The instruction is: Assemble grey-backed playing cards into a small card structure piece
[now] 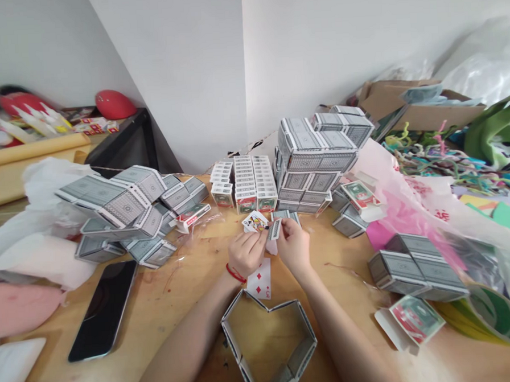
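Item: cards (255, 221), a small fan of faces, pinched in my left grip (246, 251) above the middle of the table (186, 274); thumb on top, fingers curled under. Companion piece: a grey-backed card (275, 230), clasped by my right grip (294, 247) at its near end and touching the fan's right edge. Both grips are closed on their cards, and the two hands meet just in front of me. Handling, as I judge it: very light, thin, glossy and slippery stock that flexes and will crease if squeezed; best taken by the edges or a corner with fingertip pressure, faces pressed together so the fan does not slide apart. A red cord (236, 273) circles my left wrist. Just below the hands a diamond card (260, 281) lies face up on the wood. Nearer me stands a heart frame (298, 360), its walls made of grey-backed cards set on edge, open in the middle. Beyond the hands: a row of packs (250, 182) standing on end. Left of that, tumbled wrapped bricks (119, 204); right of it, a taller stack (317, 153) of the same. Far left, a phone (103, 310) lies face up, screen dark. Right side: a pink bag (393, 212), more bricks, an open pack (415, 318), a tape roll (501, 320) at the edge, and a carton (404, 106) against the wall.
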A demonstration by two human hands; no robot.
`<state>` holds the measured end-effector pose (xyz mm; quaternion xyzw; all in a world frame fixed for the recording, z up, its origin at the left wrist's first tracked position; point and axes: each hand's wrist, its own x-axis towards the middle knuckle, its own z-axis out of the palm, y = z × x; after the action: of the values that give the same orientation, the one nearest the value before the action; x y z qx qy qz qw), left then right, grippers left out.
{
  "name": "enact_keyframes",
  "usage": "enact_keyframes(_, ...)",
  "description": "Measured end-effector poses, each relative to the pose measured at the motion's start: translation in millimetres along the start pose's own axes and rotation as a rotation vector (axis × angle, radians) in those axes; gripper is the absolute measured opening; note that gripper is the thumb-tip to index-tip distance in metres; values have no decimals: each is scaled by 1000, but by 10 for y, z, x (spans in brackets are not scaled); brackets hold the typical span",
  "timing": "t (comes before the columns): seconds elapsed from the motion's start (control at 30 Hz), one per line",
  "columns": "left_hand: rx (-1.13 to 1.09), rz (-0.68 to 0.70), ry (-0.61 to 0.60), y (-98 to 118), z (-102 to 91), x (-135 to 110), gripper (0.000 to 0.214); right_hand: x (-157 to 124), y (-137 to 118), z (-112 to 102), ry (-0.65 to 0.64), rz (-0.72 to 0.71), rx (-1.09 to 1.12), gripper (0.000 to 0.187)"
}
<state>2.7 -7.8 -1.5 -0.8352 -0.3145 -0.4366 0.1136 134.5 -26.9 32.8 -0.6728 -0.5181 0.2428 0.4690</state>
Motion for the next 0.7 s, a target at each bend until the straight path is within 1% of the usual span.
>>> enact_keyframes(0.07, -9, 43, -8, 13, -2, 7, 28, -27, -17, 17, 41, 41, -43, 19)
enact_keyframes(0.1, -15, 42, -3, 20, 2, 8, 29, -28, -20, 19, 52, 55, -49, 19)
enact_keyframes(0.13, -21, 23, 6, 26, 9, 8, 27, -20, -17, 17, 52, 64, -36, 19)
enact_keyframes(0.2, -28, -56, 23, 43, 32, 5, 22, 25, 6, -6, 10, 72, 45, 21)
enact_keyframes(0.3, -49, -213, 17, 78, 72, 11, 11, 135, 71, -87, -148, 86, 247, 23)
enact_keyframes(0.33, -65, -269, 12, 91, 83, 19, 11, 171, 95, -122, -207, 88, 298, 23)
enact_keyframes(0.4, -113, -376, 5, 114, 95, 39, 19, 225, 135, -187, -316, 90, 384, 24)
enact_keyframes(0.47, -156, -442, 5, 126, 97, 56, 27, 250, 163, -226, -387, 86, 423, 25)
enact_keyframes(0.53, -182, -466, 1, 128, 91, 64, 30, 248, 177, -228, -438, 77, 381, 24)
enact_keyframes(0.57, -188, -474, -2, 126, 88, 64, 31, 240, 180, -219, -440, 68, 325, 23)
enact_keyframes(0.6, -193, -479, -5, 122, 85, 61, 31, 230, 180, -206, -424, 56, 251, 21)
enact_keyframes(0.7, -207, -463, -13, 106, 81, 51, 31, 201, 168, -175, -321, -7, 13, 18)
